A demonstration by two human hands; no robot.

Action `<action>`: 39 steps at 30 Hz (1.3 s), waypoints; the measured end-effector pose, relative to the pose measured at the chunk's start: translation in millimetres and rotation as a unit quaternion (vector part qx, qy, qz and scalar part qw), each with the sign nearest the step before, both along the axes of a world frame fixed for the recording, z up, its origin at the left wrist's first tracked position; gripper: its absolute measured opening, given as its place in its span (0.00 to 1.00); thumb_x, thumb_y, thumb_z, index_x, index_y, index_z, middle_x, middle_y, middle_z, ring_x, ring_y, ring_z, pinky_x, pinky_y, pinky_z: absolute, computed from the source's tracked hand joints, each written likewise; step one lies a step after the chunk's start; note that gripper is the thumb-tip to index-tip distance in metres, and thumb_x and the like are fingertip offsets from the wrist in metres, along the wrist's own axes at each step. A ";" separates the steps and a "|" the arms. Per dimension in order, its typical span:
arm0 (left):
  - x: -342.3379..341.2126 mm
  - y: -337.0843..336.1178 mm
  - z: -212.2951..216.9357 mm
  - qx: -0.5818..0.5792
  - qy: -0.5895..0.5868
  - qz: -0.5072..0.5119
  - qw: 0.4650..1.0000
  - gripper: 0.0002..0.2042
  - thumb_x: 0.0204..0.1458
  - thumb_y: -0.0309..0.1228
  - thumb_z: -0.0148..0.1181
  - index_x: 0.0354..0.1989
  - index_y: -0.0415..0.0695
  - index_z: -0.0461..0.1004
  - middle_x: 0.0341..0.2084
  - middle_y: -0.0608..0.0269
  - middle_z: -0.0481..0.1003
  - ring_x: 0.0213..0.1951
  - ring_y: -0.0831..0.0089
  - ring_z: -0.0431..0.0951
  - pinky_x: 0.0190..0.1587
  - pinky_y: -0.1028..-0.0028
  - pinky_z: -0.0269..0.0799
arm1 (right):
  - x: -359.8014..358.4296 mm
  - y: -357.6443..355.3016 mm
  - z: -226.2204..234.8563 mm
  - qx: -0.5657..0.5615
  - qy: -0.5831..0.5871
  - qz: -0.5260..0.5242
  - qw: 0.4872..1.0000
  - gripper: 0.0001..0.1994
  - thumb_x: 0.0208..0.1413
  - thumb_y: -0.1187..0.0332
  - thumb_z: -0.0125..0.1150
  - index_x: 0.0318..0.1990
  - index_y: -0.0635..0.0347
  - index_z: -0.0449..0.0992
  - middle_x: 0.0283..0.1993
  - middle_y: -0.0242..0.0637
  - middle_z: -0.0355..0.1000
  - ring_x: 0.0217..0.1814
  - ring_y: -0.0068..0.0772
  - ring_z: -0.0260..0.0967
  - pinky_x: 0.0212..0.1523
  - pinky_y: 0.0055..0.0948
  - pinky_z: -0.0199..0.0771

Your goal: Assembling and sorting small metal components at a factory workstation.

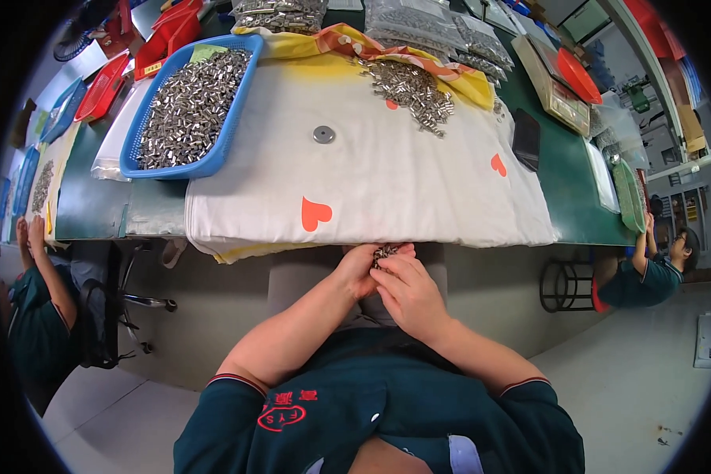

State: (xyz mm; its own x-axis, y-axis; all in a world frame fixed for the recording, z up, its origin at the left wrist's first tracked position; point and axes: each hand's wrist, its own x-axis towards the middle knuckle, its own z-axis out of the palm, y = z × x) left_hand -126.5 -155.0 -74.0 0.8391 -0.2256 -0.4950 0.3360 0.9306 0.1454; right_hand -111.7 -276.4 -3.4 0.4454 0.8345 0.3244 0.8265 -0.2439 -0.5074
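My left hand (359, 267) is cupped just below the table's front edge, over my lap. In it lies a handful of small shiny metal cylinders (384, 253). Fingers of my right hand (408, 289) bend over the handful and touch it; whether they pinch a single piece is hidden. Beyond my hands, on a white cloth (253, 170) with orange hearts, rests a grey metal disc (324, 134) with a hole in its centre. A loose pile of similar metal cylinders (411, 88) is spread at the far right of the cloth.
A blue plastic basket (210, 163) full of metal cylinders stands at the left. Bags of metal parts (415, 24) line the back. A black phone-like object (526, 140) lies right of the cloth, near a scale (551, 85). Co-workers sit at both sides; a stool (567, 286) stands at right.
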 end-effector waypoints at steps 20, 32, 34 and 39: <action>24.8 257.1 162.6 0.479 -0.110 0.357 0.794 0.14 0.55 0.35 0.43 0.36 0.37 0.69 0.29 0.59 0.72 0.34 0.69 0.73 0.39 0.72 0.69 | 18.2 -25.8 24.9 0.119 0.035 -0.122 0.985 0.09 0.40 0.82 0.52 0.31 0.62 0.73 0.37 0.40 0.68 0.39 0.38 0.66 0.39 0.30 0.67; 88.6 253.1 169.8 0.955 -0.079 0.068 0.277 0.13 0.47 0.36 0.54 0.38 0.44 0.73 0.34 0.55 0.74 0.37 0.59 0.74 0.43 0.70 0.66 | 148.0 16.0 61.6 0.135 -0.072 -0.113 0.982 0.08 0.42 0.80 0.53 0.33 0.62 0.73 0.34 0.41 0.70 0.38 0.40 0.66 0.38 0.30 0.67; 124.4 225.8 171.0 0.928 -0.134 -0.014 0.347 0.15 0.46 0.33 0.54 0.42 0.43 0.71 0.38 0.57 0.73 0.40 0.60 0.73 0.43 0.70 0.67 | 192.9 34.4 60.5 0.102 -0.106 -0.139 0.979 0.09 0.43 0.78 0.52 0.35 0.62 0.73 0.36 0.41 0.70 0.41 0.40 0.66 0.40 0.32 0.67; 214.3 217.5 115.4 0.961 -0.197 -0.020 0.193 0.18 0.44 0.28 0.52 0.47 0.41 0.67 0.44 0.57 0.68 0.42 0.61 0.72 0.42 0.68 0.68 | 292.8 84.6 30.6 0.019 -0.176 -0.186 0.966 0.20 0.43 0.75 0.53 0.47 0.57 0.66 0.43 0.43 0.67 0.43 0.43 0.66 0.42 0.34 0.66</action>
State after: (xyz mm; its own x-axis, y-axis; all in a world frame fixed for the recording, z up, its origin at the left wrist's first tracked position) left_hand 87.8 62.5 41.4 0.9137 0.0466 0.4037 -0.0522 -0.9717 0.2304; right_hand 181.1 -191.8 27.2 0.5694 0.6222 0.5373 0.8077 -0.5452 -0.2246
